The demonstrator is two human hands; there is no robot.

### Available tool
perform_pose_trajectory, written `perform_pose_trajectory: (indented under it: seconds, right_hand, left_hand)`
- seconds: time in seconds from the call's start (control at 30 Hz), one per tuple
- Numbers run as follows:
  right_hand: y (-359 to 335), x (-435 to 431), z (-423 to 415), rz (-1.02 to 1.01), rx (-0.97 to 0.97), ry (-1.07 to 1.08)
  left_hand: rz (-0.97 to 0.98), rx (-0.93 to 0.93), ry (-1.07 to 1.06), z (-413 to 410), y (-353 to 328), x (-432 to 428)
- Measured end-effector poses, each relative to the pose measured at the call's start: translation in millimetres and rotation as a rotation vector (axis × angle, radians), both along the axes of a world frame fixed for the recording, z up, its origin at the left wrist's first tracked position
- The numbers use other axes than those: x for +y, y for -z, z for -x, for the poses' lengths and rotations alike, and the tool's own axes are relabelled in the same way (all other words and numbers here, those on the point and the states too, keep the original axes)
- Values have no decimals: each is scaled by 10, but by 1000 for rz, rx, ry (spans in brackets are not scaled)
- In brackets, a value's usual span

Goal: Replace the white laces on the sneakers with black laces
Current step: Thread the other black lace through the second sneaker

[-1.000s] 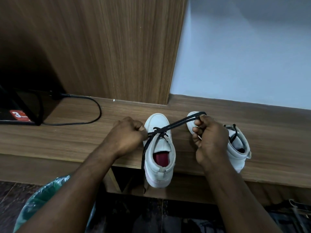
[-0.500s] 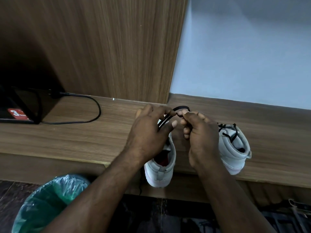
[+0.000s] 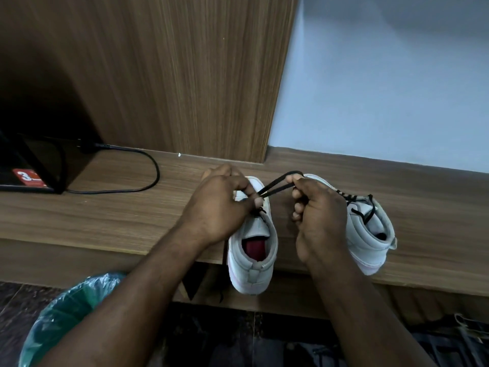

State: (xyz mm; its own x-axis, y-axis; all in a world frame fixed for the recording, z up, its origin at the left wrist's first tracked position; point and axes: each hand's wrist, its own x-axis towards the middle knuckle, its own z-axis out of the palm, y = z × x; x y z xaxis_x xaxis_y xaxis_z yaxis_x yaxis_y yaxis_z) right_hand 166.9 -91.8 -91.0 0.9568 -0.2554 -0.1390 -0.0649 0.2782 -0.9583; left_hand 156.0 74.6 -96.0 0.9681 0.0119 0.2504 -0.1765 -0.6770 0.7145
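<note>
Here, both hands [image 3: 219,205] [image 3: 320,215] pinch one black lace [image 3: 277,188], seemingly looped, above two sneakers [image 3: 254,250] [image 3: 370,234].

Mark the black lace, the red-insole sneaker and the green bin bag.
black lace [image 3: 267,190], head view, taut doubled stretch
red-insole sneaker [image 3: 251,280], head view, heel
green bin bag [image 3: 68,308], head view, crinkled plastic

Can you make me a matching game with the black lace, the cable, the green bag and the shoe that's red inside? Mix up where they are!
Things:
1. lace
2. cable
3. green bag
4. sneaker with red inside

Places:
A. heel sticking out past the shelf edge
B. down below the shelf
C. pulled between the left hand and the right hand
D. curving across the shelf top

Pairs: 1-C, 2-D, 3-B, 4-A
</note>
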Motion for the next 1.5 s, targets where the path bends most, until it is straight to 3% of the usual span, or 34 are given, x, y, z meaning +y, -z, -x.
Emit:
perform_pose_trajectory:
  seconds: [0.27,0.37,0.57,0.73,0.93,1.17,1.33,1.43,1.5]
  right_hand:
    - [87,-147,-81,-53,100,24]
    - [81,-75,-54,-46,107,-25]
    - [37,22,48,-47,111,-136]
    - [24,95,80,-115,67,-216]
    - [96,-17,21,39,118,-161]
    - [128,2,30,243,60,-302]
    - [148,33,47,310,-18,-269]
    - [146,57,66,280,-49,-275]
    - [144,68,83,335,-107,-229]
  left_hand:
    - [-49,217,-319,-35,159,503]
    - [22,192,-283,-33,136,400]
    - [174,-27,-77,7,48,-18]
    - [125,8,-28,-1,71,-212]
    - [82,149,-57,5,63,123]
    - [4,203,-139,-2,60,322]
    - [94,149,-120,9,81,279]
    - [279,115,41,7,50,195]
    - [303,112,174,24,60,113]
